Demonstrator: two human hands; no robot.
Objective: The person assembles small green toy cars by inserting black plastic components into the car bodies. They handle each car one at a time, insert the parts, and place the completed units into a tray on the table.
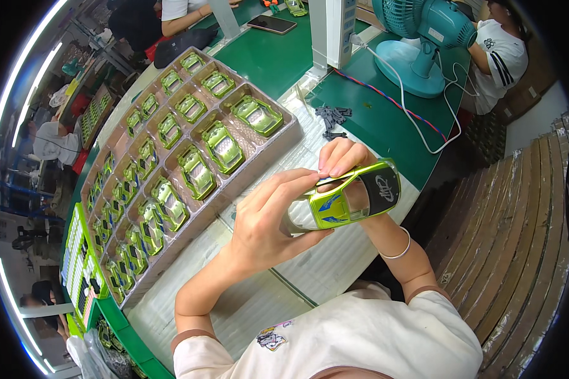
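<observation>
In front of my chest I hold a bright green toy car body [330, 210] with a black end panel, blue markings and see-through window openings. My left hand [259, 218] is closed around its left end, thumb below and fingers above. At the upper edge of the shell, the fingers of my right hand [346, 159] press together against its side, beside my left fingertips. A small dark blue spot shows under those fingertips, too small to name. Part of my right hand and wrist is hidden behind the shell.
A divided plastic tray [284, 136] of similar green car bodies stands to the left. Small dark grey parts [332, 117] lie beyond my hands. A teal fan [417, 63], white cable, phone [272, 24] and white post [330, 38] are farther back. Stacked brown trays [506, 240] stand right. Other people sit nearby.
</observation>
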